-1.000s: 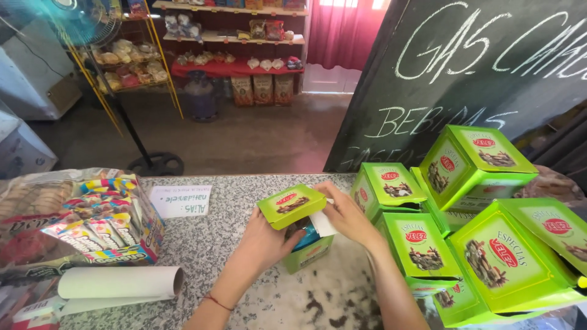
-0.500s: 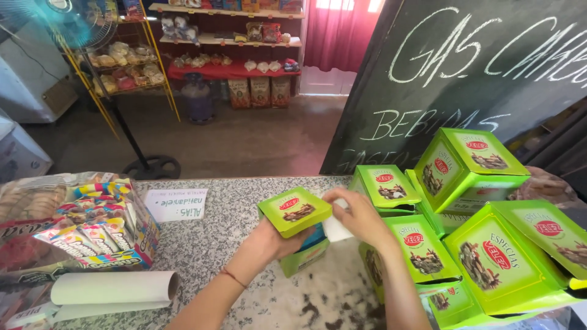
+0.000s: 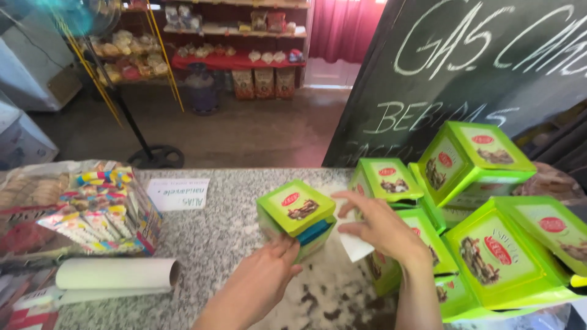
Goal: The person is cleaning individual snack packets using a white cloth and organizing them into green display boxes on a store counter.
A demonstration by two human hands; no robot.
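Observation:
A small green box [image 3: 296, 212] with a picture label on its lid stands on the speckled stone counter [image 3: 214, 238]. Its lid sits askew, and something blue shows under it. My left hand [image 3: 269, 272] touches the box's near side from below. My right hand [image 3: 382, 229] hovers just right of the box, fingers spread, over a white paper slip [image 3: 356, 246] that lies by the box. Whether the fingers pinch the slip is unclear.
Several larger green boxes [image 3: 489, 244] are piled at the right, one tilted on top [image 3: 474, 162]. A colourful candy display box [image 3: 101, 211], a white paper roll [image 3: 116, 274] and a small paper sign [image 3: 177, 194] sit at the left. A chalkboard [image 3: 465, 73] leans behind.
My right hand has drawn away from the box's top to its right side, over the white slip. My left hand has slipped lower on the box. The camera has shifted slightly.

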